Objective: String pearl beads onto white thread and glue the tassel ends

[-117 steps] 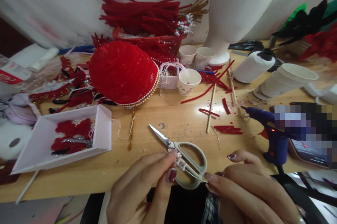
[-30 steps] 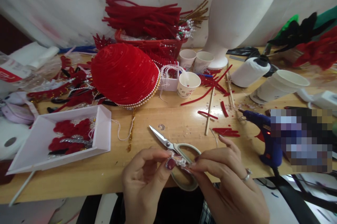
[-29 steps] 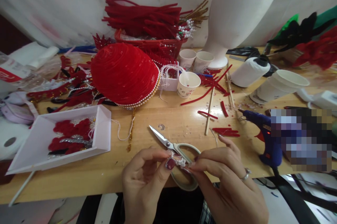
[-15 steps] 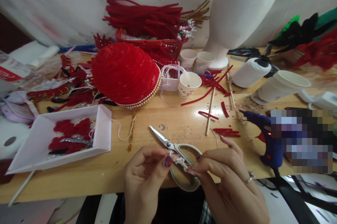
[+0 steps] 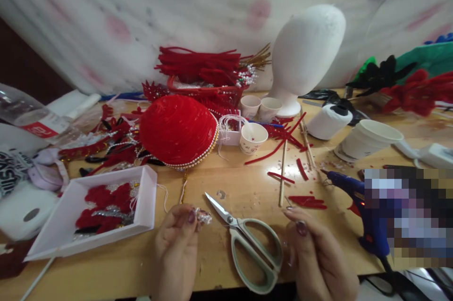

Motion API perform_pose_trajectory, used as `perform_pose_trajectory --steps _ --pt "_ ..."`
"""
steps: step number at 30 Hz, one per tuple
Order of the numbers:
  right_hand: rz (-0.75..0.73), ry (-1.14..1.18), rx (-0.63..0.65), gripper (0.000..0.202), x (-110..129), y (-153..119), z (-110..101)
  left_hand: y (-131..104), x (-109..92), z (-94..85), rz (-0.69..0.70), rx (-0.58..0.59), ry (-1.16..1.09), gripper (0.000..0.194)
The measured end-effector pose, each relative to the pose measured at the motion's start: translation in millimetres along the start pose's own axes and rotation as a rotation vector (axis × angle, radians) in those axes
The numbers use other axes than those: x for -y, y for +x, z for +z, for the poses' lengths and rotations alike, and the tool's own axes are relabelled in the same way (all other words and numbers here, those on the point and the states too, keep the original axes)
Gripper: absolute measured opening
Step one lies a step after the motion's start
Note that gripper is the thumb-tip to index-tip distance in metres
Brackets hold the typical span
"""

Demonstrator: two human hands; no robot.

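Observation:
My left hand pinches a small cluster of white pearl beads between thumb and forefinger. My right hand is apart from it on the right, its fingers closed together near the thumb; whatever they hold is too fine to make out. Between the two hands lie scissors with pale grey-green handles, blades slightly apart and pointing to the back left. Left of my left hand stands a white tray holding red fuzzy pieces, beads and silver trim. Cut red chenille stems lie just beyond my right hand.
A red dome-shaped cap with a beaded edge sits behind the tray. Paper cups, a white thread cone and a white foam head stand farther back. A blue glue gun stands at right, its red light on.
My hands have moved apart, the left keeping the bead cluster and the right drawing away to the right. The scissors are now uncovered. The view has tilted upward.

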State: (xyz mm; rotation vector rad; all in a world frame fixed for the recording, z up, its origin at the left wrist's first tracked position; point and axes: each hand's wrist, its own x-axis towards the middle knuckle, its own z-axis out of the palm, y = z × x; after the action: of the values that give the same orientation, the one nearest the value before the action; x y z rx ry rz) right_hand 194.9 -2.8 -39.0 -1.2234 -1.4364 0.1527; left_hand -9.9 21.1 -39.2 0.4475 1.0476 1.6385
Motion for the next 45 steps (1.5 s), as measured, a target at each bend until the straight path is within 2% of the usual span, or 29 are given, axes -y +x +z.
perform_pose_trajectory --steps 3,6,10,15,20,27,31,35,38,45 --pt "0.091 0.101 0.089 0.023 -2.1 1.0 1.1 0.4 1.5 -0.8 -0.016 0.026 -0.001 0.026" --pt "0.056 0.177 0.173 0.036 0.1 8.2 2.1 -1.0 3.7 -1.4 -0.031 0.032 -0.008 0.028" --pt "0.019 0.119 0.135 0.049 1.1 13.3 2.3 -2.6 4.8 1.7 -0.019 0.014 -0.043 0.035" --pt "-0.069 0.195 0.227 0.05 -4.8 5.9 3.2 -7.6 2.6 8.5 -0.027 0.053 -0.061 0.037" --pt "0.057 0.203 0.201 0.055 -9.8 -1.1 7.4 -9.8 0.8 11.7 -0.03 0.047 -0.048 0.042" --pt "0.298 0.344 0.361 0.039 -14.3 -8.7 11.6 -12.0 -2.3 15.0 -0.024 0.079 -0.026 0.045" --pt "0.159 0.299 0.407 0.031 -14.6 -11.6 13.1 -13.4 -1.7 15.0 -0.007 0.109 0.007 0.045" --pt "0.038 0.196 0.41 0.022 -5.0 -9.2 12.9 -14.5 -0.3 16.4 0.001 0.132 0.038 0.042" --pt "0.07 0.191 0.385 0.013 -0.2 -7.2 13.2 -14.7 1.3 16.3 -0.005 0.137 0.053 0.041" --pt "0.165 0.174 0.398 0.011 -6.9 -7.1 12.1 -13.4 2.9 13.0 0.012 0.118 0.101 0.04"
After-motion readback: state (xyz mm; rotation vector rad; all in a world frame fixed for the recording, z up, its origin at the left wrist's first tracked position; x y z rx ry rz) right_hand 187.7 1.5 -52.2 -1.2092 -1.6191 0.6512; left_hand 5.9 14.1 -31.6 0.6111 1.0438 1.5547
